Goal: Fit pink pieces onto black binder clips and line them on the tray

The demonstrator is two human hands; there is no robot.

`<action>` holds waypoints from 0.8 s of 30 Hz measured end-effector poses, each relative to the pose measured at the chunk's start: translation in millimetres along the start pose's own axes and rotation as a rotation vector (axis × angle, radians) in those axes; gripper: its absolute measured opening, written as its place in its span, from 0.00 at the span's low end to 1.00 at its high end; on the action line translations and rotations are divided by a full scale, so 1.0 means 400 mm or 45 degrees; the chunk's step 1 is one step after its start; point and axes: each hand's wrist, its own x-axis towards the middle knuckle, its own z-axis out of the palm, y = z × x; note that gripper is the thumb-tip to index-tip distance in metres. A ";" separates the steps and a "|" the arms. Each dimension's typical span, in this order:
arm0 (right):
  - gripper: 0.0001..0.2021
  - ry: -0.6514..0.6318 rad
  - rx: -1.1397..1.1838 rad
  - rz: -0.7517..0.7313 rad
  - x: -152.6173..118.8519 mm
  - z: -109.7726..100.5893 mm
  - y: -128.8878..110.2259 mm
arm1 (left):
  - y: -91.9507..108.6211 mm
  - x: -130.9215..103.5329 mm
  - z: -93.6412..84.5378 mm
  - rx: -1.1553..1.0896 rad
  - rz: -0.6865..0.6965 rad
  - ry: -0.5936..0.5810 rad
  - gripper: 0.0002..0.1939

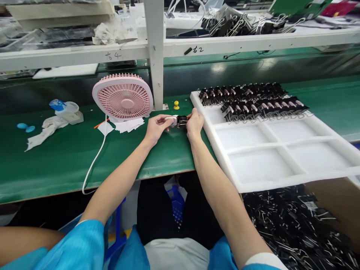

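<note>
My left hand (154,130) pinches a small pale pink and white part (171,120) between thumb and fingers, above the green table mat (165,157). Against the right end of that part sits a black binder clip (181,120). The fingers of my right hand (195,124) are closed on the clip's wire handles; whether its jaws grip the part is too small to tell. Right of my hands lies a white foam tray (222,159). Its far compartments carry rows of pink parts with black binder clips (264,108) on them.
A pink fan (126,102) stands left of my hands, its white cable (95,165) running over the table edge. Below the tray, a cardboard box (334,204) holds many loose binder clips. A yellow knob (176,105) and a shelf post (155,56) are behind my hands.
</note>
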 end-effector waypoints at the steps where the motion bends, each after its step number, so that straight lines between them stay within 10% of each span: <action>1: 0.27 0.051 0.002 0.028 0.000 0.003 0.001 | -0.003 -0.001 0.003 0.007 -0.005 -0.012 0.25; 24: 0.26 0.323 -0.177 0.259 -0.042 0.023 -0.061 | -0.011 -0.004 0.026 0.059 -0.052 0.084 0.25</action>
